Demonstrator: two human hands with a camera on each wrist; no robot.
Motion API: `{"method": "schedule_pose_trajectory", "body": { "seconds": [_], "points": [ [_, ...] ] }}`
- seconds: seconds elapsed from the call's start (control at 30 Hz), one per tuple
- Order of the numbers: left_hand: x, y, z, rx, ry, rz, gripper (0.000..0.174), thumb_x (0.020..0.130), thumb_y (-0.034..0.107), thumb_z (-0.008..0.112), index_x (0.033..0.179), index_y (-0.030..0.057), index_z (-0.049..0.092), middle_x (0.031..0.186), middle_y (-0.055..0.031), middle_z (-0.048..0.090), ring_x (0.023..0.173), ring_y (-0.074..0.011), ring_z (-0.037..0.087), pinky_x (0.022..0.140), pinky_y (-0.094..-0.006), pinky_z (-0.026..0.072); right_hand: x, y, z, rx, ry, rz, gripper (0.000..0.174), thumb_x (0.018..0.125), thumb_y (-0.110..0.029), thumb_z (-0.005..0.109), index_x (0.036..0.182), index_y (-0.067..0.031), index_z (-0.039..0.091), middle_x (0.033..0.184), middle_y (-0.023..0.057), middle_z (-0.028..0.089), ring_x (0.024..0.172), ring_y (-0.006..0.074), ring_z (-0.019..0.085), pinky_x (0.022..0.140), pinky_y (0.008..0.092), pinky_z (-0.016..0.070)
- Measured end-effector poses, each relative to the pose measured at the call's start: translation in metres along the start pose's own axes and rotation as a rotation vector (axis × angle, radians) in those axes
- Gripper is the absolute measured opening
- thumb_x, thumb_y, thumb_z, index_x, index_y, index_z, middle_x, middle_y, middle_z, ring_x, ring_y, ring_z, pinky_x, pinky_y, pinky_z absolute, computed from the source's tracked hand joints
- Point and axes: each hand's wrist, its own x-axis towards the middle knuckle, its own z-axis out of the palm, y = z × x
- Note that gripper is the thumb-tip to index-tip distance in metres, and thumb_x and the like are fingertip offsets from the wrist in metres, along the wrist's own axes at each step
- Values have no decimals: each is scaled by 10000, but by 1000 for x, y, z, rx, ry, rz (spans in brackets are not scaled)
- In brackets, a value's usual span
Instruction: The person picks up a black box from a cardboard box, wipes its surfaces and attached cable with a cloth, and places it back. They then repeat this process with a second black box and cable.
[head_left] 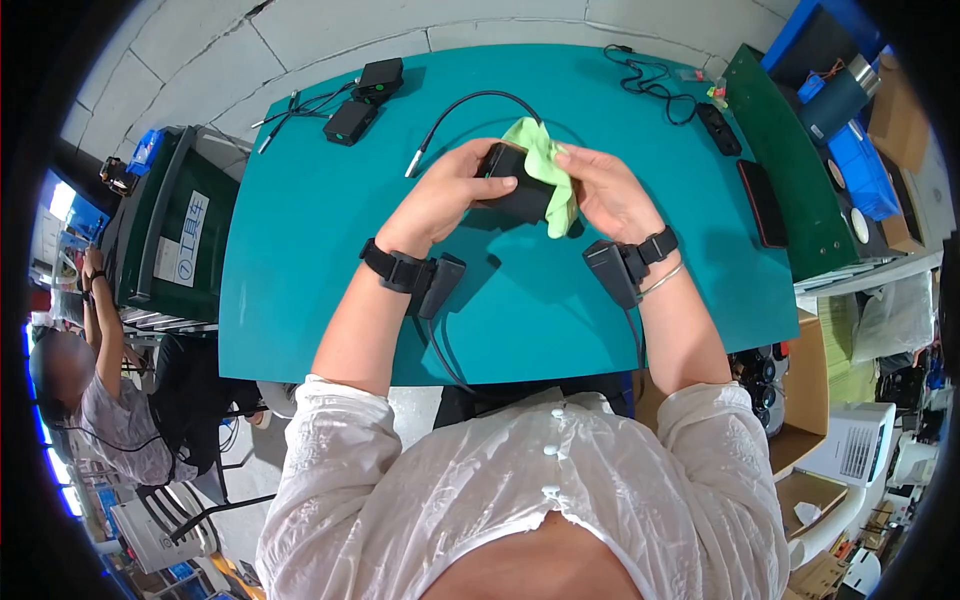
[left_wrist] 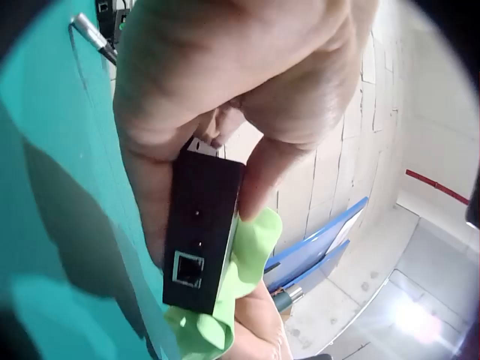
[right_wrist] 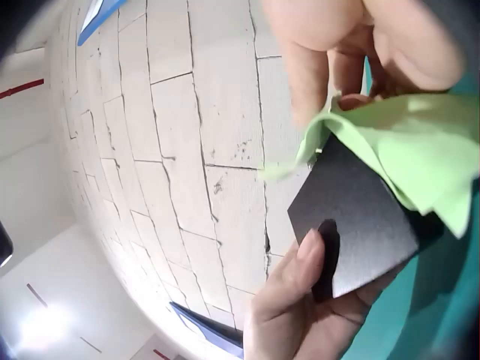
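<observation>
My left hand (head_left: pixel 450 198) grips a small black box (head_left: pixel 522 203) above the table, its thumb lying across one face. A square network socket (left_wrist: pixel 187 270) and two tiny holes show on one end of the box in the left wrist view. With my right hand (head_left: pixel 612 195) I pinch a light green cloth (head_left: pixel 545 170), which drapes over the right side of the box and covers part of it. From behind the box and cloth a black cable (head_left: pixel 470 97) arcs leftward to a silver tip (head_left: pixel 413 163).
On the teal table (head_left: pixel 330 270), two more black boxes (head_left: pixel 350 122) with cables lie at the back left. A power strip (head_left: pixel 718 130) with its cord and a dark flat case (head_left: pixel 762 203) lie at right. Another person (head_left: pixel 120 410) sits at far left.
</observation>
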Motion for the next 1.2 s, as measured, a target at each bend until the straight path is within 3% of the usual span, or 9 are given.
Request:
{"method": "schedule_pose_trajectory", "body": {
  "seconds": [0.07,0.33,0.43,0.7,0.8,0.9,1.0,1.13,1.2],
  "points": [
    [-1,1,-3,80,-47,23,423,808,24,627,1210,-37,510,1079,-75,588,986,-144,562,839,-272,464,4,2,-8,-262,-101,56,273,913,-151,596,1112,37,600,995,44,642,831,113,606,778,262,499],
    [-6,4,-10,367,-167,-6,415,770,12,632,1172,-45,547,1039,-81,609,918,-153,571,827,-280,456,0,6,3,-102,-52,154,196,883,-152,642,1010,-4,626,891,42,652,778,109,619,683,242,506],
    [-7,4,-9,240,-158,-49,423,766,14,632,1177,-41,548,1042,-78,611,931,-156,569,832,-279,453,2,1,-1,-101,-62,195,185,912,-165,603,1006,-5,600,915,41,644,800,106,611,720,242,499],
    [-16,23,-11,230,-293,-10,498,762,34,634,1248,-10,532,1110,-74,606,1006,-155,555,886,-267,428,10,-24,-40,269,288,21,171,859,-136,663,989,-30,625,873,54,642,774,147,611,694,299,510],
    [-15,17,-26,124,-296,-11,518,752,38,633,1260,1,533,1088,-73,617,994,-155,566,889,-268,425,14,-32,-90,398,279,-121,163,867,-137,650,1006,-58,616,885,30,637,756,141,594,666,275,493],
    [-8,12,-38,31,-219,5,533,765,61,635,1282,3,519,1050,-76,632,940,-164,602,824,-259,479,13,-45,-132,535,301,-190,141,918,-137,586,1036,-59,594,892,20,616,748,136,581,692,241,493],
    [1,2,-44,-148,-45,-71,474,885,88,536,1339,2,430,1175,-133,584,1002,-207,608,681,-283,580,17,-40,-125,581,263,-318,190,915,-84,577,1094,-22,566,1038,85,615,927,193,602,824,312,505],
    [8,-11,-49,-589,163,-81,396,955,77,408,1347,22,418,1311,-158,479,1108,-283,564,810,-435,572,22,-28,-84,272,50,-447,183,890,-18,574,1072,-5,563,1033,90,598,934,182,577,860,293,482],
    [8,-15,-44,-592,281,-59,389,962,82,396,1348,40,424,1303,-152,484,1093,-277,568,821,-434,563,14,-21,-42,12,25,-508,165,843,35,602,1004,2,589,999,59,596,920,161,576,839,280,485]
  ]
}}
